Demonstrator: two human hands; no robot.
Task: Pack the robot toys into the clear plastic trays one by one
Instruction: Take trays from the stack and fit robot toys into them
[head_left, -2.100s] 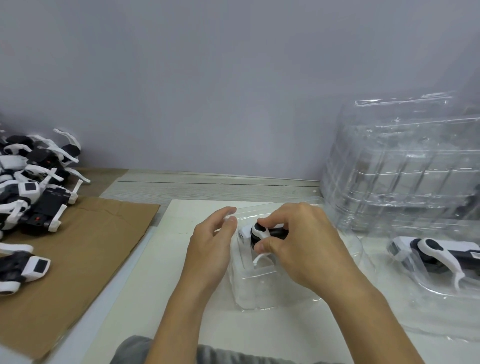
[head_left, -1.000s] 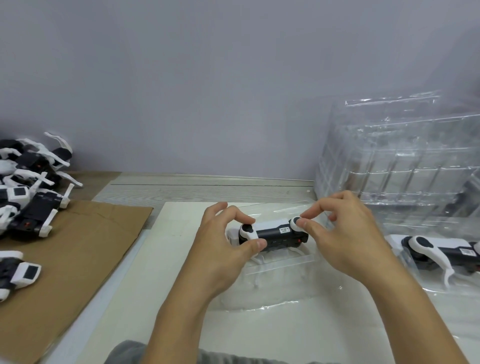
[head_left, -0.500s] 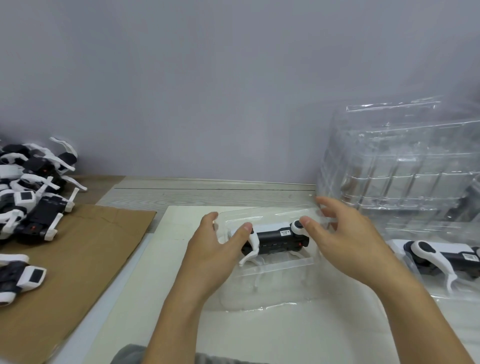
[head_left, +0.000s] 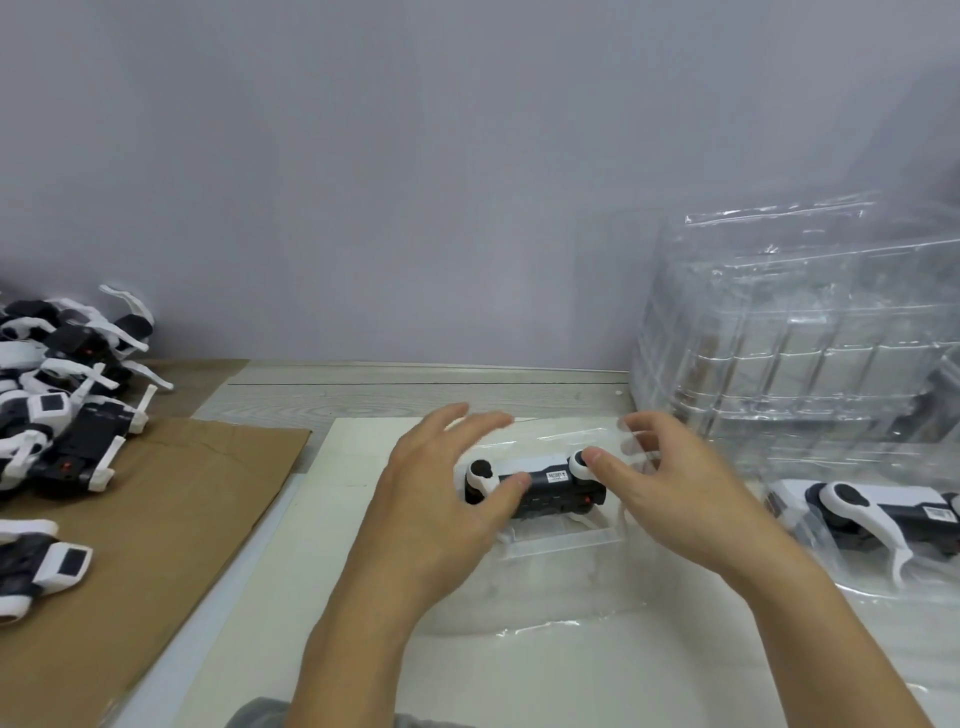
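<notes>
Head view: robot toy in tray; white label (print unreadable).

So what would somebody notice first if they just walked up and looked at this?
Probably the black and white robot toy in the middle, lying in a clear plastic tray, with the left hand and the right hand spread over it, both thumbs touching it. Next, the big stack of clear trays on the right, and the heap of robot toys on the left by the brown cardboard.
</notes>
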